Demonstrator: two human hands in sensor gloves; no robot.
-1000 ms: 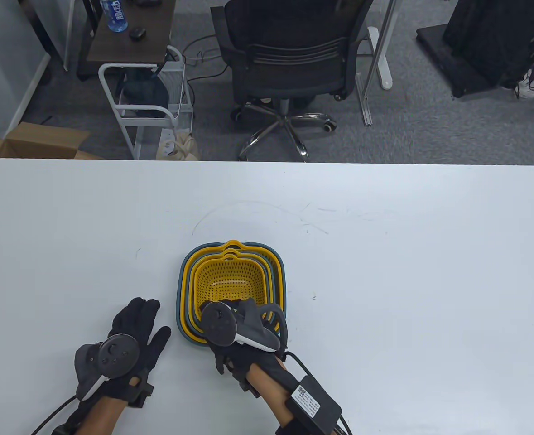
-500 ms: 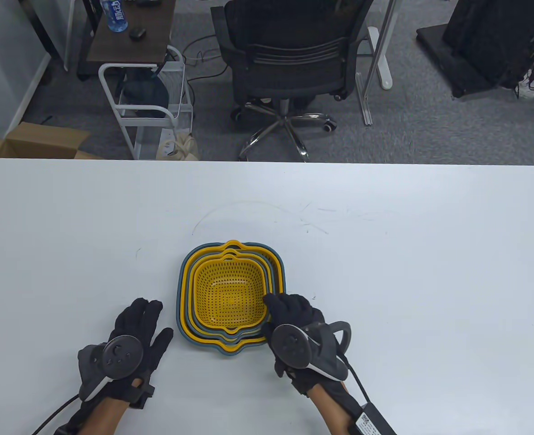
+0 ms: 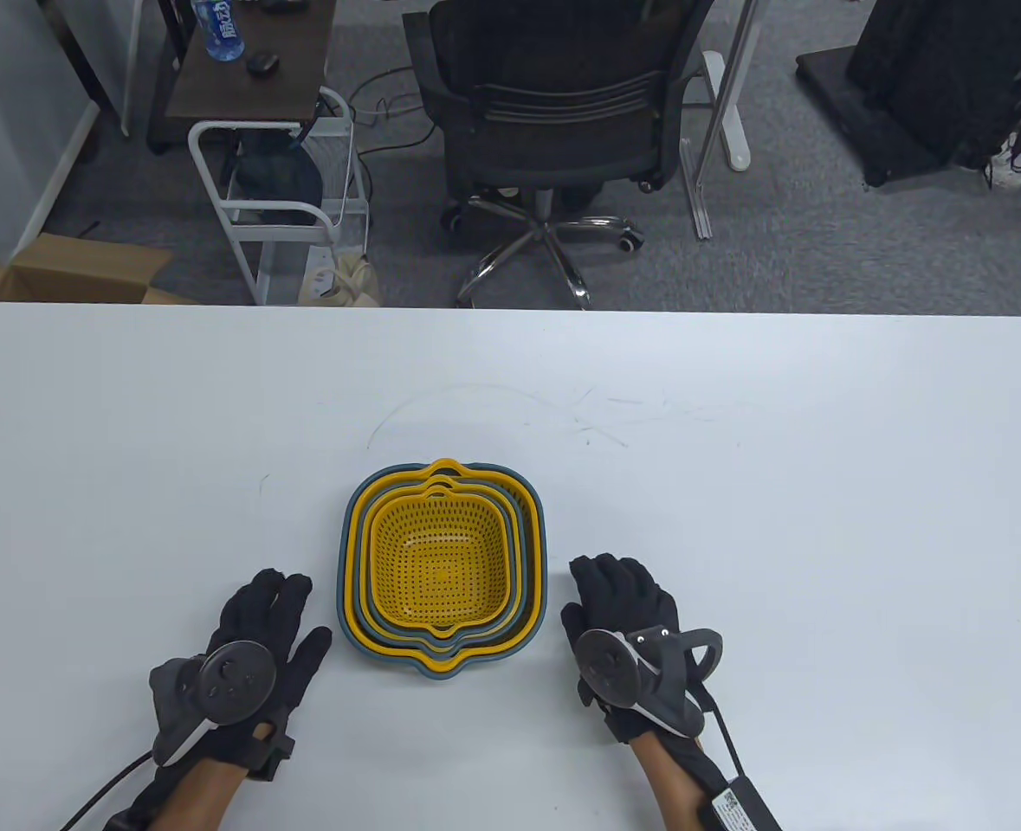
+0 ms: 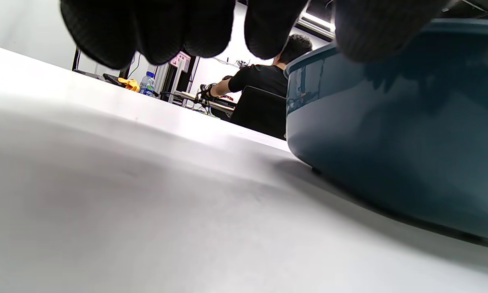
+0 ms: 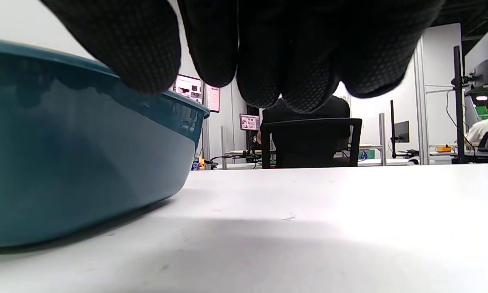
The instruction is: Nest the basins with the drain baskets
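Left hand (image 3: pixel 255 640) and right hand (image 3: pixel 627 636) lie flat, fingers spread, flanking nested yellow perforated baskets (image 3: pixel 439 567) in teal plastic basins (image 3: pixel 347 628); inner basins mostly hidden.

a wide white table (image 3: pixel 822 450) with faint scribble marks carries a nested stack of blue plastic basins and yellow perforated drain baskets (image 3: pixel 441 567) near its front edge.

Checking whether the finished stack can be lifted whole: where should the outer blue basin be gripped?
Judging by its shape, grip the blue basin under its rolled rim at the left and right sides, one hand each. Left hand and right hand already flank it, and its walls taper downward, so fingers can hook beneath the lip.
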